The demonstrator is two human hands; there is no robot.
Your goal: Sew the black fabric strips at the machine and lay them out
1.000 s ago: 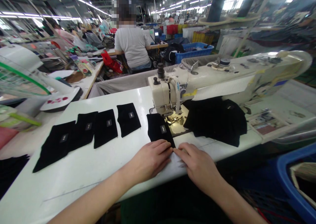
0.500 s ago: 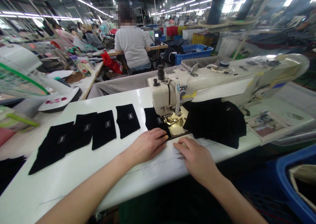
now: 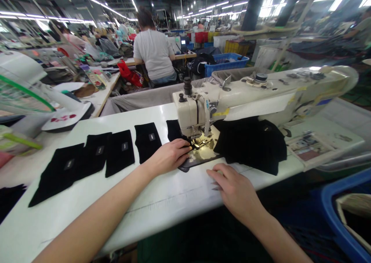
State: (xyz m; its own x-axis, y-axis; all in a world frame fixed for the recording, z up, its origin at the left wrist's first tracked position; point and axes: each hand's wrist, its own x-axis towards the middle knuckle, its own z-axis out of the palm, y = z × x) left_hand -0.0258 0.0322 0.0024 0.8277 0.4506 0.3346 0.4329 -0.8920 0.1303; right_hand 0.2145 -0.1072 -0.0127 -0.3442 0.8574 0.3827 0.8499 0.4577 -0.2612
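My left hand [image 3: 171, 155] is at the left of the presser foot [image 3: 201, 142], fingers together and curled over the near edge of a black fabric piece [image 3: 173, 130]. That piece lies partly under the sewing machine head [image 3: 187, 116]; my fingers hide its label and near part. My right hand [image 3: 236, 185] hovers low over the table's front, its fingers closed around small thread snips [image 3: 216, 187], of which just the blade tips show. To the left, several black labelled pieces [image 3: 120, 152] lie in a row. A pile of black fabric [image 3: 251, 145] is right of the needle.
The white table [image 3: 162, 212] has a front edge near my forearms. A tray of small parts [image 3: 311, 147] sits at the right, a blue crate [image 3: 327, 201] below it. A white fan [image 3: 60, 116] stands at the left. Ahead, a person in a white shirt [image 3: 153, 56] sits facing away.
My left hand has moved back and slightly left with the black piece, uncovering the machine's metal plate in front of the presser foot. My right hand has stayed nearly in place.
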